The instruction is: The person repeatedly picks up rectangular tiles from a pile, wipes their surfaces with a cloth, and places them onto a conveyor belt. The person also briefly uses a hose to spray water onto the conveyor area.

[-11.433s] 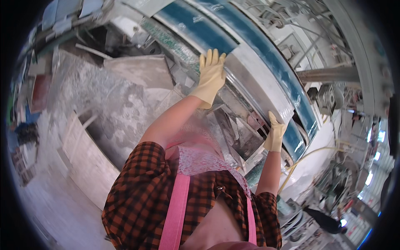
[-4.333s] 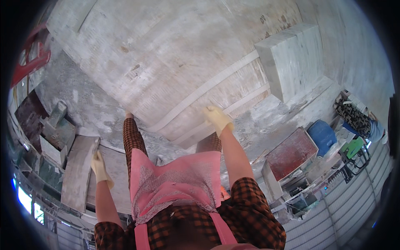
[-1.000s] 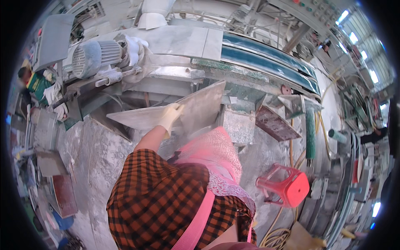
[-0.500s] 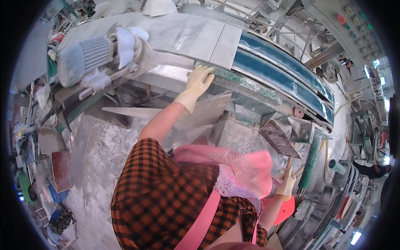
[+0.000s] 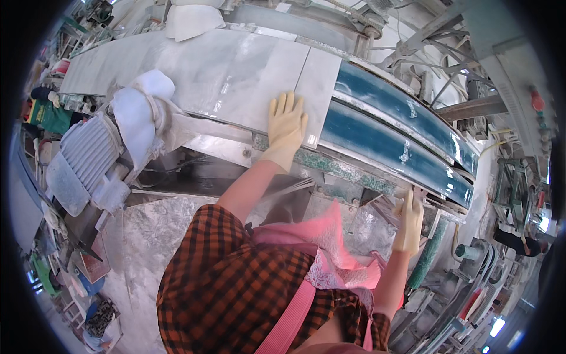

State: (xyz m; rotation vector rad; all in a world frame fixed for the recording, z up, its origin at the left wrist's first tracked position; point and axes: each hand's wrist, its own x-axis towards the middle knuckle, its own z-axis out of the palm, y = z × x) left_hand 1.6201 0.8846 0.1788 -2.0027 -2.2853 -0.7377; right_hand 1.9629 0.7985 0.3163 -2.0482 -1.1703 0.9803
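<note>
My left hand (image 5: 286, 127), in a cream rubber glove, rests with its fingers spread on a pale grey slab (image 5: 236, 76), close to the conveyor's near edge. Beside the fingers, past a thin dark seam, lies a narrower pale slab (image 5: 321, 82). Both sit on a conveyor with two blue belts (image 5: 377, 138), bare to the right. My right hand (image 5: 408, 224), gloved alike, is near the conveyor's front rail at the right, its fingers bent and closed. Whatever they may hold is too small or hidden to make out.
A dusty ribbed motor (image 5: 91, 159) with a pale cloth (image 5: 138, 109) over it juts out at the left. A white cover (image 5: 194, 20) stands at the far edge. A control panel (image 5: 530, 106) hangs at the upper right, above a green roller (image 5: 427, 256).
My left hand has gone from the conveyor's near edge onto the slabs. My right hand has risen from beside my body toward the front rail. The view has shifted.
</note>
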